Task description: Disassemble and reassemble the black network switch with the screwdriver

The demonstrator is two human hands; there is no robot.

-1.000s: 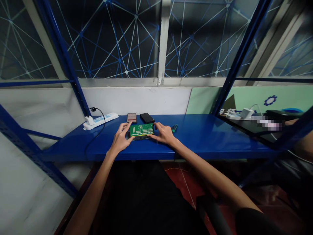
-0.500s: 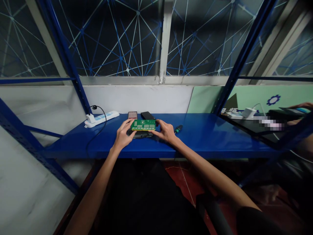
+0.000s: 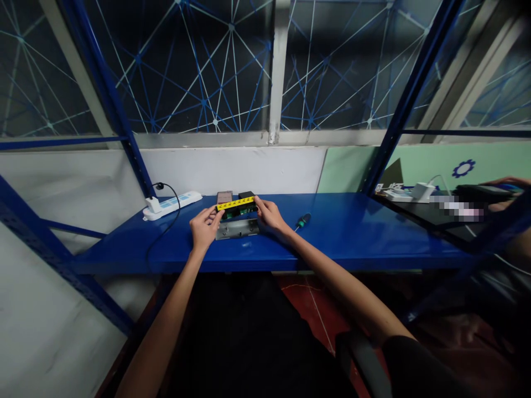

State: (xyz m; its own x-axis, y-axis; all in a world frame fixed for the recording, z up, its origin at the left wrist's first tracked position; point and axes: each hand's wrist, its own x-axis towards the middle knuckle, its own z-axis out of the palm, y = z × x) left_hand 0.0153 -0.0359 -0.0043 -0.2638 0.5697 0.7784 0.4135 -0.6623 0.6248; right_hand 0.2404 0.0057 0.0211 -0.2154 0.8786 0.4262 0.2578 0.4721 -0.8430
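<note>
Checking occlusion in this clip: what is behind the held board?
Behind the board, the far parts of a phone and a black box show. The board covers their near edges; anything else directly behind it cannot be seen.

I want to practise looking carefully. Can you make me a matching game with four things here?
1. green circuit board with a long yellow strip
2. shallow grey shell
3. screwdriver with a black-and-green handle
4. long white power strip

A. lying beyond the right hand, on its right
B. at the left end of the blue table
C. held up by both hands' fingers
D. lying between the hands

Pairs: 1-C, 2-D, 3-A, 4-B
</note>
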